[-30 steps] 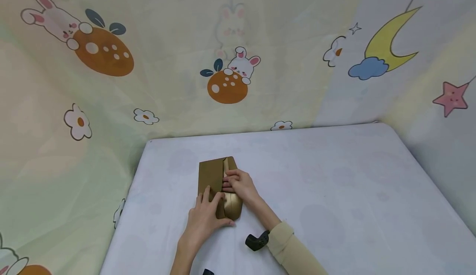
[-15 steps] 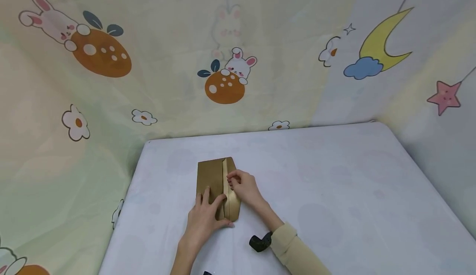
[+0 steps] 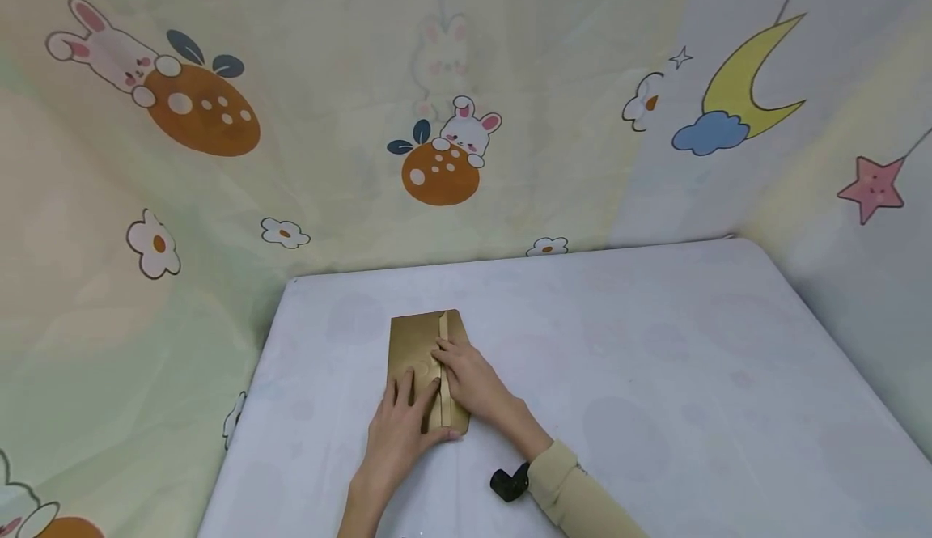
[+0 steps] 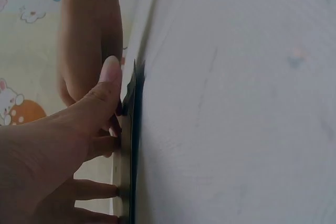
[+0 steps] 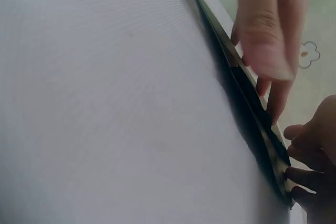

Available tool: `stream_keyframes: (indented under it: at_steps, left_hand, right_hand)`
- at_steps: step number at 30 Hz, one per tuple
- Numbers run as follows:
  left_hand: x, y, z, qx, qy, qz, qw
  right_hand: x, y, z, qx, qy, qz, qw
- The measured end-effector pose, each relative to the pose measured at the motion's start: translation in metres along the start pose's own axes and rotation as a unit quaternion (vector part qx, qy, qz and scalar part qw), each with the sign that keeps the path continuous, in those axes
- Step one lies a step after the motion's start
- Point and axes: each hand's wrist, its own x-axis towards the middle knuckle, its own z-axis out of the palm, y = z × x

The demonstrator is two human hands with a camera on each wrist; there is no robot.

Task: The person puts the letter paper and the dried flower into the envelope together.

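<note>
A gold envelope [image 3: 415,340] lies on the white table, its narrow flap [image 3: 456,328] along the right side. My left hand [image 3: 393,433] rests on its lower left part, fingertips down and thumb near the bottom edge. Across the flap line lies my right hand [image 3: 476,380], fingers touching the envelope. In the left wrist view the envelope [image 4: 129,166] shows edge-on under the fingertips. The right wrist view has the envelope [image 5: 226,51] edge-on too, its near side slightly gaping, with the right hand [image 5: 268,30] over it and the left hand [image 5: 317,150] beyond.
A white cloth covers the table [image 3: 619,344], whose far edge meets a printed fabric backdrop [image 3: 328,117]. A black wrist camera [image 3: 510,483] sits by the right sleeve [image 3: 575,485], just above the cloth.
My right hand first drew back from the envelope's opening with fingers curled, then came down across the flap with fingers extended. The flap strip lies flatter. My left hand stays in place.
</note>
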Motion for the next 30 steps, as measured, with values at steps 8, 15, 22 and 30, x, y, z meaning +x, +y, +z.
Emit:
stream_keyframes:
  at_steps: [8,15,22,30]
  left_hand:
    - [0.0,0.0,0.005,-0.02,0.026,0.002,0.9995]
    - [0.003,-0.002,0.011,-0.023,0.04,0.016,0.9988]
    - [0.012,0.003,0.011,-0.03,0.051,0.021,0.998]
    - [0.026,0.01,0.004,-0.028,0.059,0.039,0.9971]
  right_hand:
    - [-0.005,0.0,0.003,-0.024,0.011,0.001,1.0]
    - [-0.006,0.002,0.002,-0.027,0.008,0.003,1.0]
    - [-0.011,0.013,-0.004,0.048,0.046,0.003,0.998]
    - [-0.027,0.024,-0.021,0.107,0.11,0.032,0.988]
